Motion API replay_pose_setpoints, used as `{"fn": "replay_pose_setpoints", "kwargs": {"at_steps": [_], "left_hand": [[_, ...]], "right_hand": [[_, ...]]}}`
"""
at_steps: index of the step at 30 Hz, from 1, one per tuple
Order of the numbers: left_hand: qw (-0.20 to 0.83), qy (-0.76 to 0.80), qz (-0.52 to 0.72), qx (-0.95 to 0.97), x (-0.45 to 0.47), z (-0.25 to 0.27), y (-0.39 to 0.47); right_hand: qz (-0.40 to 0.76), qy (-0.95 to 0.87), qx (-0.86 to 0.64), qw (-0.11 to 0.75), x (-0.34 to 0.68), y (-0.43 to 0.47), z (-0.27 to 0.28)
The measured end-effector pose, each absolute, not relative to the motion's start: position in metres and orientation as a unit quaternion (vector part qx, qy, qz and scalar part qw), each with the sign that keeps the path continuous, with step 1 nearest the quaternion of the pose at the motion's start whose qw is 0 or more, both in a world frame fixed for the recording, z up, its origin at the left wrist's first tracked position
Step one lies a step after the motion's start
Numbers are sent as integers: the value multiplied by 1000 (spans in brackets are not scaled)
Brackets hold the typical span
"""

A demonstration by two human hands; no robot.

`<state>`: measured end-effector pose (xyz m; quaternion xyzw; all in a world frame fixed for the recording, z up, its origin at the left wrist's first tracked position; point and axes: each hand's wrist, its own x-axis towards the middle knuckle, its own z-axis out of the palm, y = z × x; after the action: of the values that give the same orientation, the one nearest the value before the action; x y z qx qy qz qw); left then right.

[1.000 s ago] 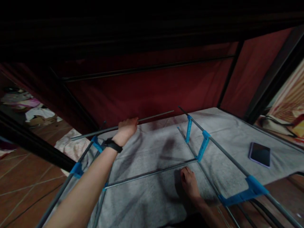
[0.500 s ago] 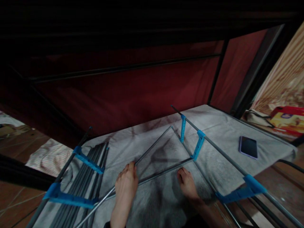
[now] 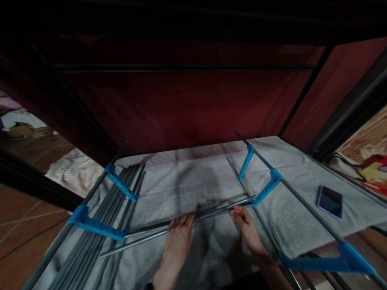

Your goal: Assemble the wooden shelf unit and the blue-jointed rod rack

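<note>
My left hand (image 3: 179, 235) is wrapped over a loose metal tube (image 3: 130, 245), which lies slantwise just beside a fixed crossbar (image 3: 145, 230). That crossbar spans between blue plastic brackets on the left and right rails. My right hand (image 3: 246, 228) is closed, its fingertips at the tubes near their right end; whether they hold anything is hidden. Close to the right hand is a blue bracket (image 3: 266, 188), with another blue bracket (image 3: 246, 162) farther back. On the left, a blue bracket (image 3: 96, 225) meets the crossbar's end, and a smaller bracket (image 3: 121, 183) sits behind it.
Several grey tubes (image 3: 99, 219) lie side by side at the left on a pale cloth (image 3: 193, 169). A phone (image 3: 330, 202) rests on the cloth at the right. A dark red panel (image 3: 193, 108) stands behind. Tiled floor (image 3: 30, 225) shows at the left.
The loose tube has swung down from pointing away at the back to lying nearly along the crossbar. My right hand has come up to the tubes. The view has shifted slightly.
</note>
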<state>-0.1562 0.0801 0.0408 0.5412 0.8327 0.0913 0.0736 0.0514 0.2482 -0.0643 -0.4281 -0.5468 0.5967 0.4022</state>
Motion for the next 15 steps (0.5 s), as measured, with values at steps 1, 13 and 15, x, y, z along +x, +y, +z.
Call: {"fn": "replay_pose_setpoints", "kwargs": {"at_steps": [1,13,15], "left_hand": [[81,832,95,540,-157,38,79],[113,829,119,535,-153,35,75],[123,823,123,541,-150,38,78]], "right_hand": [[621,-524,-431,394,51,250,-59],[748,-309,-438,391,50,286,-54],[754,-293,-447,383,53,293,-56]]}}
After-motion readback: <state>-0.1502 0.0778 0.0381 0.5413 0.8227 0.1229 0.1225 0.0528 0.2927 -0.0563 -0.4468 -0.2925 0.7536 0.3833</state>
